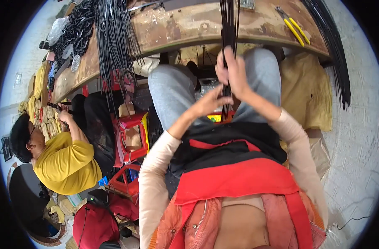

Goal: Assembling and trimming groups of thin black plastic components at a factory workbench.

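A narrow bundle of thin black rods (228,25) runs from the table edge down between my knees. My right hand (234,74) is closed round it, just below the edge. Lower down and to the left, my left hand (211,102) lies against the bundle, its thumb and fingers apart and one finger crossing in front of the rods. Whether it touches them firmly is hard to see. The lower ends of the rods reach down toward my lap.
On the wooden table (181,31) lie yellow-handled pliers (294,27). Black rods hang over its edge in a left bunch (115,45) and a right bunch (332,54). A heap of black parts (77,29) lies far left. A person in a yellow top (67,162) sits at left, beside red stools (131,137).
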`<state>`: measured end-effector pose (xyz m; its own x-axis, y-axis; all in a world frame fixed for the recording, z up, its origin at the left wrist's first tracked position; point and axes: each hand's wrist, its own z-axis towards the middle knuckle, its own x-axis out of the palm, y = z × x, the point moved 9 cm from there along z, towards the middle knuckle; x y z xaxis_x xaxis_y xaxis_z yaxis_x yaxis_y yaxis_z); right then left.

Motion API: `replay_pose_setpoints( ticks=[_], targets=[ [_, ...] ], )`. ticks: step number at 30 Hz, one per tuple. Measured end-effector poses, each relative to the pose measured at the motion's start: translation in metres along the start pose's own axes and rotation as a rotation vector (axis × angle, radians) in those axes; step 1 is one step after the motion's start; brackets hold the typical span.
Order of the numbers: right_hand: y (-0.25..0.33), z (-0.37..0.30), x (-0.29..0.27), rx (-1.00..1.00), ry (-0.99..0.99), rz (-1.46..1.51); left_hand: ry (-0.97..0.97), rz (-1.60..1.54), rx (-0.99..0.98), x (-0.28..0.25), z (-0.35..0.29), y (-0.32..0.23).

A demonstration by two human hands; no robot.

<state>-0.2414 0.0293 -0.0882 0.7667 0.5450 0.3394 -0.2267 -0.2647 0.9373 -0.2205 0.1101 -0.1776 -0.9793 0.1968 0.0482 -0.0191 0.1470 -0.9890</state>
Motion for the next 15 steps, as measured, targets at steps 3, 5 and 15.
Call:
replay_pose_setpoints(
  ticks=[3,5,15],
  targets=[
    [-0.035,-0.019,-0.007,0.076,-0.025,0.018,0.031,-0.141,-0.148,0.018,-0.023,0.020],
    [-0.047,-0.026,-0.005,0.132,-0.030,0.077,0.011,-0.053,-0.103,0.018,-0.031,0.036],
    [0.004,-0.002,0.003,0.041,0.122,0.059,0.005,0.242,-0.216,-0.036,-0.055,-0.006]
  ],
)
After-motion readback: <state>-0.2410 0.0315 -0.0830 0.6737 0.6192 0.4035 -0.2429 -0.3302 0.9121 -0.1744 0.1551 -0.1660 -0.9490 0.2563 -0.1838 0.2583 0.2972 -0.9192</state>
